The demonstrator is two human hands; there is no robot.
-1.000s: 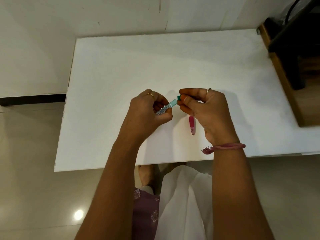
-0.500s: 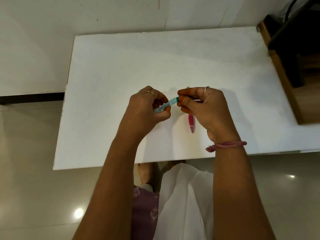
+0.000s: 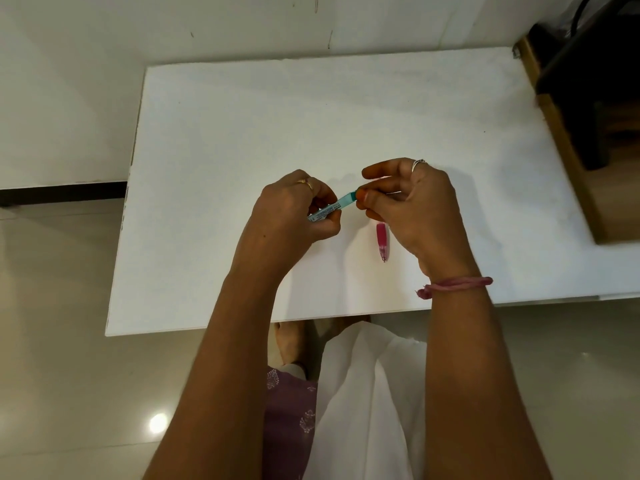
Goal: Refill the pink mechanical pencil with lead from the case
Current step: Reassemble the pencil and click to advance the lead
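Both hands clamp the lead case; pink pencil lies beneath the right grip.

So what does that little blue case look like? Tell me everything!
The lead case is a slim, see-through teal tube, plastic by the look of it, with a darker teal end and a printed label too small to read. It is held tilted above the white table, not touching it. The left hand grips its lower end, and the right hand pinches the darker end with its fingertips. Whether it is open cannot be told.
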